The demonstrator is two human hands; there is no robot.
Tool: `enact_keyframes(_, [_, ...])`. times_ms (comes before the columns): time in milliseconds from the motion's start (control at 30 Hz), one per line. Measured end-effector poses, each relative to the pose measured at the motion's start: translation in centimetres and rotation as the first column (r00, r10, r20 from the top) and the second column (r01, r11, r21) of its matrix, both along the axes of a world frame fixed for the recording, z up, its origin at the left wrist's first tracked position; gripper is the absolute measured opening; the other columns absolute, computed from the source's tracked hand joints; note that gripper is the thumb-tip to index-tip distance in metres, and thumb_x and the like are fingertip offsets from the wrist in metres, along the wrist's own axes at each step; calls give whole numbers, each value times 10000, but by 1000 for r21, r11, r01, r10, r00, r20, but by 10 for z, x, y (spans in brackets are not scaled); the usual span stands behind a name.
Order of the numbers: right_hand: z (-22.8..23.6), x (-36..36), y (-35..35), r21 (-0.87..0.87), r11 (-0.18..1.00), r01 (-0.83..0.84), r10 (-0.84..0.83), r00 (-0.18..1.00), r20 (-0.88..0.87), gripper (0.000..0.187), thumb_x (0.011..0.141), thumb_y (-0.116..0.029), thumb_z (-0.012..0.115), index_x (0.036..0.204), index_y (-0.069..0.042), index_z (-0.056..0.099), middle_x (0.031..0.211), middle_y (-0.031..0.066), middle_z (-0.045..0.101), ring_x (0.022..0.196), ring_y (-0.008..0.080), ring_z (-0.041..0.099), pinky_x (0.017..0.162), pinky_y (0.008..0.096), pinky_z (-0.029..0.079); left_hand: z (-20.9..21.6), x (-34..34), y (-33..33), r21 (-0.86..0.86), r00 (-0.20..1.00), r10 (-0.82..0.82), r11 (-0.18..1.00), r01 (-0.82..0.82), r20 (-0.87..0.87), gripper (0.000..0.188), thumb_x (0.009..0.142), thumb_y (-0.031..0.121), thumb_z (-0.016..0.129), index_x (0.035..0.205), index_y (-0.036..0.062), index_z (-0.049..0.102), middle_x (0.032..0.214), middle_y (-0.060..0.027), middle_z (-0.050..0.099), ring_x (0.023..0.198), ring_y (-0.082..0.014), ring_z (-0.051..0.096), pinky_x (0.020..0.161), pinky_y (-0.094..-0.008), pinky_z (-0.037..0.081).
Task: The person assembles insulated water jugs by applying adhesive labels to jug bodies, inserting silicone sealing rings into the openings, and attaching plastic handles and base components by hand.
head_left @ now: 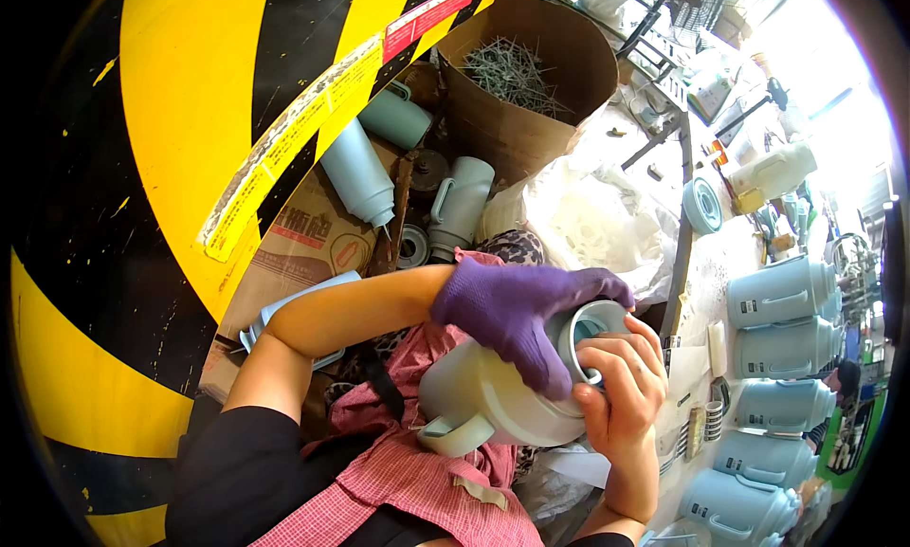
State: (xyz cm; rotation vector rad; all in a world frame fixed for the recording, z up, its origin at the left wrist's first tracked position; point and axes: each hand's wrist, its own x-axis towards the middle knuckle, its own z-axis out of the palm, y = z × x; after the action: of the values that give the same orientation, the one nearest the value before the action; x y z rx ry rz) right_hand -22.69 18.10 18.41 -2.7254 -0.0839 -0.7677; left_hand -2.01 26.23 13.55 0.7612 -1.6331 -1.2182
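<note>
the left hand (512,319), in a purple glove, is spread wide and grips the neck of a pale jug (464,381), thumb on the near side and fingers reaching across the far side. the bare right hand (621,386) grasps the jug's mouth, fingers curled over the rim and partly hidden inside the opening. the left forearm crosses from the left with its elbow bent; the right rises from the lower edge. the jug lies tilted over the lap, against a red checked apron (398,481), mouth to the right, handle (457,435) toward the body. a yellow-and-black striped panel (190,101) crowds the left side; beyond the hands are a white plastic bag (621,229) and a brown drum (483,135) containing thin rods (512,71). blue jugs (777,296) line the bench (716,282) at right.
</note>
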Motion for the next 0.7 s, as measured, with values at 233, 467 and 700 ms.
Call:
enact_keyframes(233, [-6,5,-22,-45,955,-292,292,956,-11,320,862,-307,708,676,-80,582,693,60,611,571,212,571,594,325,444,-1,-14,10,-62,992,124,991,-122,37,1064,665,237,948,1526,3,367,1387,-157,578,1293,-257,565,1143,-384,419])
enact_keyframes(467, [30,69,-93,6,999,-35,22,761,649,488,1007,-247,598,1377,57,506,1484,252,467,1312,405,518,1116,507,390,91,71,-77,-469,620,783,566,-678,49,787,708,257,945,1330,11,531,1147,-95,697,1031,-182,675,884,-356,570])
enact_keyframes(700, [-56,26,-71,18,952,304,-296,911,289,305,887,-60,690,1187,-8,667,1229,150,668,1176,349,577,1055,447,418,52,210,-179,-805,171,955,-100,-585,-243,1235,611,342,985,1590,55,290,1483,-188,478,1357,-323,495,1108,-411,431])
